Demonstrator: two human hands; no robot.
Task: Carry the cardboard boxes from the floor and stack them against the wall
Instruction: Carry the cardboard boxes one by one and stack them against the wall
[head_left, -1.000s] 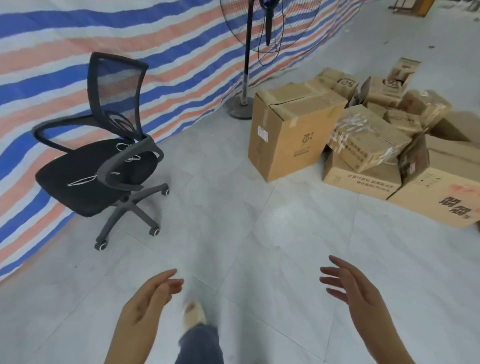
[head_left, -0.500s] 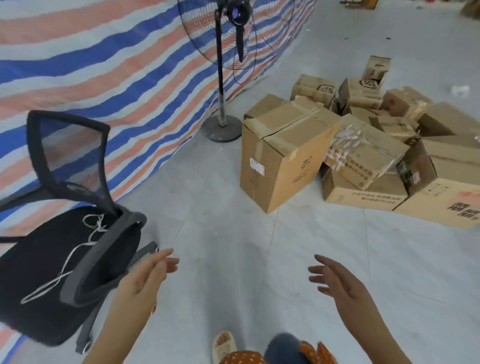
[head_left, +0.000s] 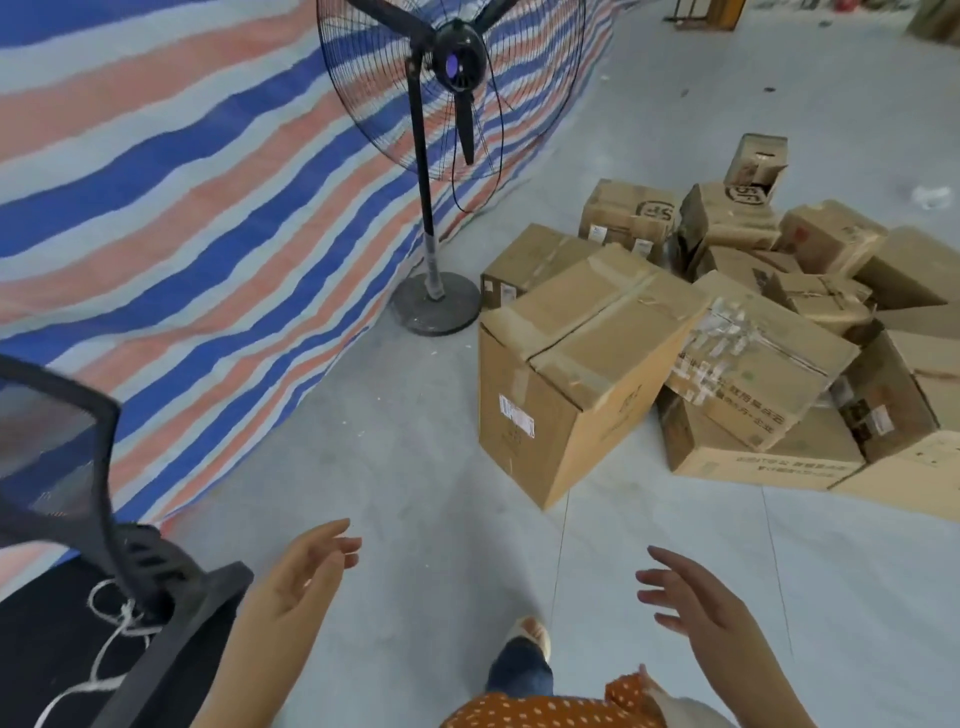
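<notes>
Both empty, fingers spread, our left hand (head_left: 304, 577) and right hand (head_left: 698, 605) should clasp the near tall box (head_left: 576, 374) low on opposite sides.

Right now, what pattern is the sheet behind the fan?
Blue, orange-red and white stripes on the tarp, clearest in the head view.

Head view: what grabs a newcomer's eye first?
The heap of cardboard boxes sprawled on the floor at right, with one tall box standing nearest. Behind it, a big black pedestal fan stands against the striped tarp. At the bottom, the left hand and right hand are open and empty, beside a black office chair at lower left.
</notes>
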